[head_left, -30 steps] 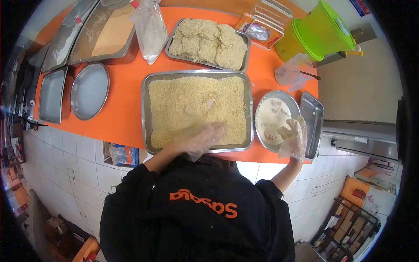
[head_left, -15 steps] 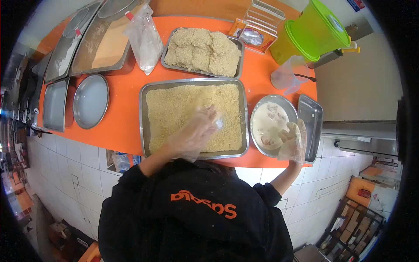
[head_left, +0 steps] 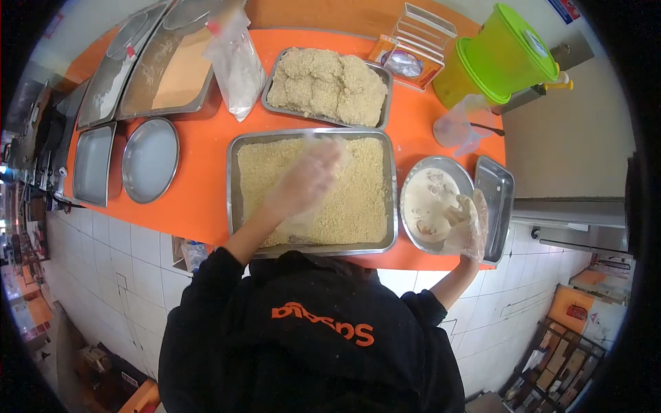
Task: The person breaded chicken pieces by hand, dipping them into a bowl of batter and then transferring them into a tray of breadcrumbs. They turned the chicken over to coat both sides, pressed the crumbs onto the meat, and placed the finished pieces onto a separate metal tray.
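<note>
My left hand (head_left: 310,175), in a clear plastic glove, is over the middle of a large metal tray (head_left: 393,199) of pale yellow crumbs (head_left: 354,206). Motion blurs its fingers, and anything in them cannot be made out. My right hand (head_left: 469,224), also gloved, hovers at the right side of a round metal bowl (head_left: 406,230), fingers apart and nothing visibly held. The bowl contains white liquid (head_left: 418,195) with pieces partly sunk in it.
Behind the crumb tray, a smaller tray (head_left: 387,96) bears heaped crumb-coated pieces (head_left: 327,82). A narrow metal tray (head_left: 506,206) lies right of the bowl, a clear jug (head_left: 451,131) behind. Left are a powder bag (head_left: 237,76), round pan (head_left: 150,162) and deep bins (head_left: 206,96).
My left hand has moved up and slightly left over the crumbs. My right hand stays beside the bowl. The whole view has shifted slightly.
</note>
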`<state>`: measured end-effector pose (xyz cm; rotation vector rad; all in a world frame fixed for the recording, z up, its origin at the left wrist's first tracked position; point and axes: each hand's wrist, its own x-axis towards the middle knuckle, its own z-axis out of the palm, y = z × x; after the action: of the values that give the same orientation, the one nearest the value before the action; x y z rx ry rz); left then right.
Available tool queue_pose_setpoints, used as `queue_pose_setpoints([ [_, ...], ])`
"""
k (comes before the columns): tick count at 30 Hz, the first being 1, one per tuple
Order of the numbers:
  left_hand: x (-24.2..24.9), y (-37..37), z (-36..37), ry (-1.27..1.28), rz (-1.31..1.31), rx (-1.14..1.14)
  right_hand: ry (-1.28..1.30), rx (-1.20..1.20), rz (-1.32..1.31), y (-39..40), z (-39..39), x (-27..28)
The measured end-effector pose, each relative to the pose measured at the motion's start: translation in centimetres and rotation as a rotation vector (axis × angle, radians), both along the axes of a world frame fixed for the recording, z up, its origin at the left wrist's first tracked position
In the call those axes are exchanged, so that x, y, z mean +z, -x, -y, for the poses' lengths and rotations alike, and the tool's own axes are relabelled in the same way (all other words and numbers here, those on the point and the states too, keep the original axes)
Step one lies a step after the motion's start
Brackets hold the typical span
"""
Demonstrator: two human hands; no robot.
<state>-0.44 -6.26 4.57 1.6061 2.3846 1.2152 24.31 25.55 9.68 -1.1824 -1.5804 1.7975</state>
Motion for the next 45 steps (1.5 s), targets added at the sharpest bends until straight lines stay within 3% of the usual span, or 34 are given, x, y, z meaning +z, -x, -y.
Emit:
queue_pose_setpoints([
  [3,-1.2,0.5,5.0,0.036,-0.127,0.343,-0.019,0.000,0.029,-0.9,-0.1,-0.5],
  [6,-2.9,0.1,6.4,0.547,0.264,0.698,0.011,-0.020,0.068,-0.5,0.3,0.2],
  [9,-7.9,-1.4,4.7,0.136,0.549,0.735,-0.034,0.005,0.073,-0.7,0.1,-0.7],
  [12,-2.9,-2.7,1.7,0.090,0.508,0.575,-0.037,0.050,-0.013,-0.2,-0.1,-0.5],
  [15,-1.2,-1.8,0.3,-0.556,0.574,0.188,-0.020,0.069,-0.114,-0.5,0.3,-0.2],
  [18,-2.5,-1.6,-0.7,-0.079,0.117,0.203,-0.012,0.034,-0.057,-0.2,0.4,0.1],
  [21,-3.6,-2.6,-1.4,0.557,-0.081,0.174,-0.029,0.035,-0.050,-0.1,0.2,0.0],
  [24,1.2,-2.5,-2.3,0.324,-0.286,0.219,-0.028,0.037,-0.027,-0.7,0.5,0.2],
  [27,-5.7,-3.5,-3.3,0.614,-0.307,0.136,-0.030,0.065,0.008,-0.7,0.7,1.1],
  [30,-5.1,-3.2,-3.4,0.580,-0.355,0.169,-0.028,0.076,0.019,-0.8,0.4,0.6],
  [33,-0.6,-3.6,-4.4,0.629,-0.433,0.199,-0.036,0.080,0.003,-0.5,0.4,0.3],
  [36,-2.9,-3.2,-4.9,0.573,-0.340,0.283,-0.057,0.096,-0.010,-0.3,-0.1,0.1],
  [39,-6.8,-2.4,-4.3,0.096,0.160,0.316,-0.070,0.127,-0.067,-1.0,-0.1,-0.1],
  [42,-5.3,-2.9,-2.6,-0.057,0.258,0.288,-0.030,0.115,-0.067,-1.5,0.0,0.1],
  [45,-2.0,-4.2,-1.9,-0.405,0.574,0.248,-0.001,0.099,-0.031,-1.9,-0.2,0.3],
])
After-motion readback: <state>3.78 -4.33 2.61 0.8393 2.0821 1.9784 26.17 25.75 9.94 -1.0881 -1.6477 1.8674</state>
